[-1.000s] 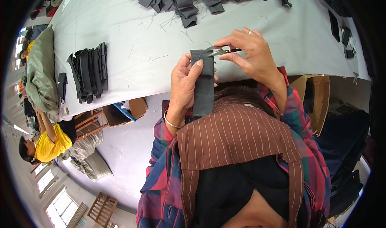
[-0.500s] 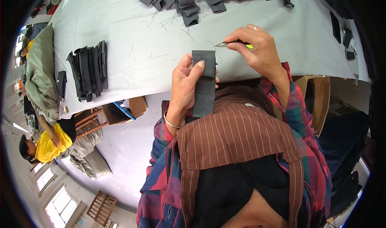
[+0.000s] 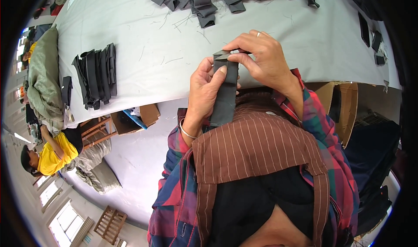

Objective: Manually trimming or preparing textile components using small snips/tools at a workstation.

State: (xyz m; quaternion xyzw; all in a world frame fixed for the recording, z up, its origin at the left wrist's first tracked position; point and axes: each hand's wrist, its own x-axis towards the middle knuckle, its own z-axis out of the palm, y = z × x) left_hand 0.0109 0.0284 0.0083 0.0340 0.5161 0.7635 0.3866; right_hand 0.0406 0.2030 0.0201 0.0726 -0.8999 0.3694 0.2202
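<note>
My left hand grips a dark grey fabric strip, its thumb flat on the front and its fingers behind. The strip hangs lengthwise over my apron at the table's near edge. Against its upper end is my right hand, thumb and forefinger pinched around small thread snips. The silvery blades lie across the strip's top edge; the handle is mostly hidden in the palm. Whether the blades are closed on a thread is too small to tell.
Dark fabric pieces lie heaped at the table's far side, with loose threads nearby. A row of folded strips stands at left. Below the table are cardboard boxes. A person in a yellow top works at far left.
My right hand has moved left and slightly down, bringing the snips from beside the strip onto its top edge. The strip and my left hand have shifted slightly right.
</note>
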